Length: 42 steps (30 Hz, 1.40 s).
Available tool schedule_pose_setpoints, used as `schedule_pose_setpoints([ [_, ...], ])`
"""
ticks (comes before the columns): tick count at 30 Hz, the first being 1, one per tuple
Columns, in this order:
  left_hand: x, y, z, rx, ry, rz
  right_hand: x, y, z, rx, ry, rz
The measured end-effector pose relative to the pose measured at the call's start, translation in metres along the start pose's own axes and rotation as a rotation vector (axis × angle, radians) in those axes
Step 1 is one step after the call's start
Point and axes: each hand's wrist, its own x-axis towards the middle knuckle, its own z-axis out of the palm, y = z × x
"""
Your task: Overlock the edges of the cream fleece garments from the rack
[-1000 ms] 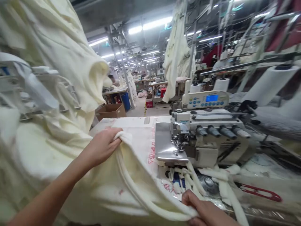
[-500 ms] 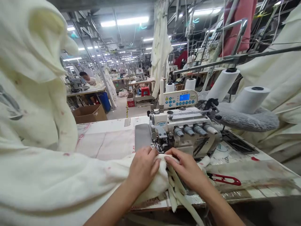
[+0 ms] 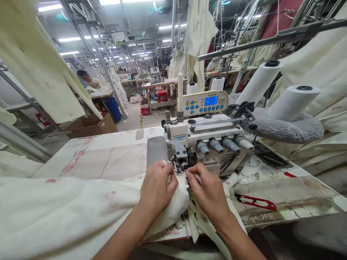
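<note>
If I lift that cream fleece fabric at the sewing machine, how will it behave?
The cream fleece fabric is probably floppy: it drapes and bunches under the left hand. Its fuzzy pile looks grippy, not slippery. The big trailing spread would likely drag.

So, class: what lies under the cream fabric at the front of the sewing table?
Under the cream fabric the sewing table shows only beyond its edge. Both the left hand and right hand press on top; the tabletop beneath is covered.

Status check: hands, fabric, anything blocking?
Left hand and right hand gripping cream fabric at overlock machine presser foot. Red snips lie clear, right.
</note>
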Motion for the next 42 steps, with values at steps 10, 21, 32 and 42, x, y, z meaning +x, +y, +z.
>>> schedule_pose_setpoints([
  [10, 0.001, 0.001, -0.001, 0.054, 0.014, -0.006, -0.025, 0.004, 0.006, -0.181, 0.358, -0.222],
  [21, 0.002, 0.0, -0.006, 0.043, 0.007, -0.002, -0.05, 0.004, 0.033, 0.434, -0.234, 0.201],
  [32, -0.007, -0.003, -0.013, -0.031, -0.027, 0.026, -0.048, -0.007, 0.008, 0.644, -0.184, 0.462],
  [42, -0.01, -0.002, -0.007, -0.013, -0.08, 0.058, -0.052, -0.013, -0.002, 0.012, -0.101, -0.081],
])
